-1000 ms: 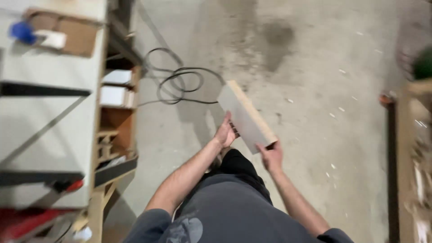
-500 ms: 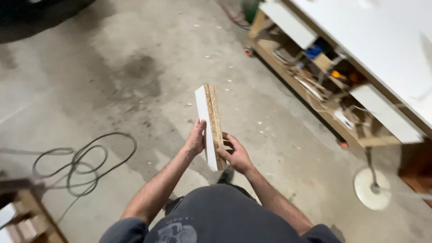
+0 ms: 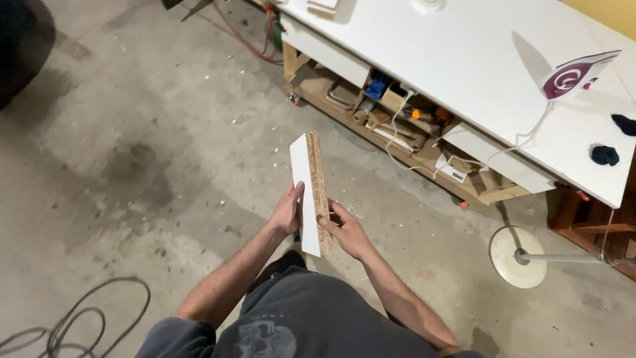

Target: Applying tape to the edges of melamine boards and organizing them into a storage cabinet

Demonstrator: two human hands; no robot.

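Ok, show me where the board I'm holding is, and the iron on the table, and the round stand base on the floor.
board (image 3: 307,179), head view, on its white face.
iron (image 3: 575,76), head view, on its purple and white side.
round stand base (image 3: 513,266), head view, on its pale disc.

A: The flat rectangular chipboard panel (image 3: 310,192) between the left hand (image 3: 288,212) and right hand (image 3: 346,233), what colours?

B: White on its broad face, speckled tan and brown along the raw edge.

A: And the long flat-topped desk (image 3: 464,73)?

B: White on top, pale bare wood in the shelves below. The pointed clothes iron (image 3: 575,76) on it is white with a purple swirl, beside two dark blue cloth lumps (image 3: 604,154).

A: The concrete floor (image 3: 132,166)?

B: Grey, blotched with darker stains and dotted with pale chips
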